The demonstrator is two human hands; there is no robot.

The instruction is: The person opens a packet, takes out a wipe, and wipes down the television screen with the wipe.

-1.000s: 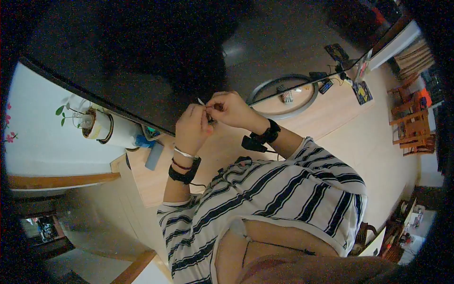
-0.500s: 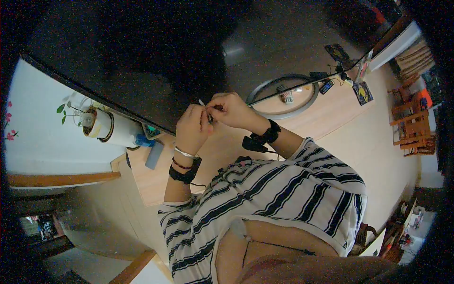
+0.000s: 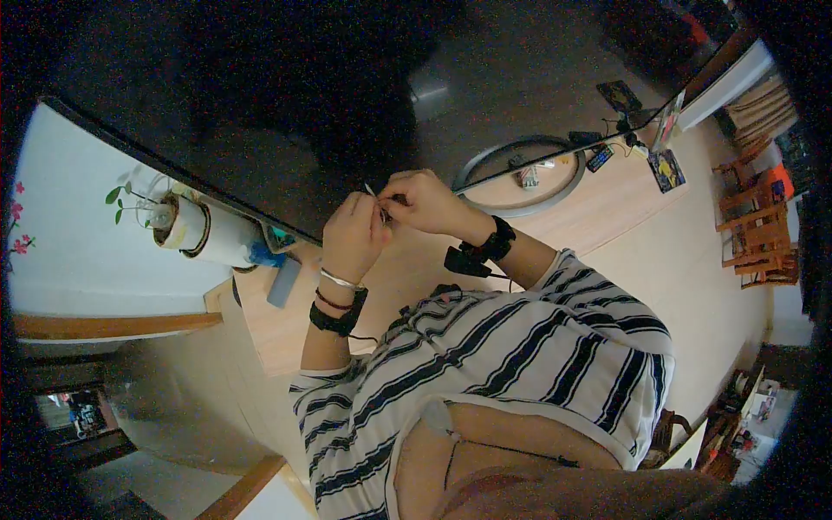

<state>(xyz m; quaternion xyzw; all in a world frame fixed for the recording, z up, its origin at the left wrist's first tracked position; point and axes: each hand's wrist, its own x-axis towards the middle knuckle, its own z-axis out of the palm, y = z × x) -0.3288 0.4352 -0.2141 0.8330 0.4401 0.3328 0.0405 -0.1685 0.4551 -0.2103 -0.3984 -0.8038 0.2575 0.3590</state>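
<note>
Close together above the wooden table, both hands have their fingers pinched around something small. My left hand, with a silver bangle and a black band at its wrist, is closed. My right hand, with a black band at its wrist, is closed too, its thumb and forefinger pressed together. A thin, pale, pointed piece sticks up between the fingertips; the rest of it is hidden by the fingers, so I cannot make out what it is.
A large dark screen stands just beyond the hands. White cylinders with a plant and a grey-blue block are at the left. Near the right lie a dark card and a small black device. Wooden chairs stand farther right.
Both hands stay nearly in place, with only slight finger movement. The pale piece between them has tilted a little and looks thinner.
</note>
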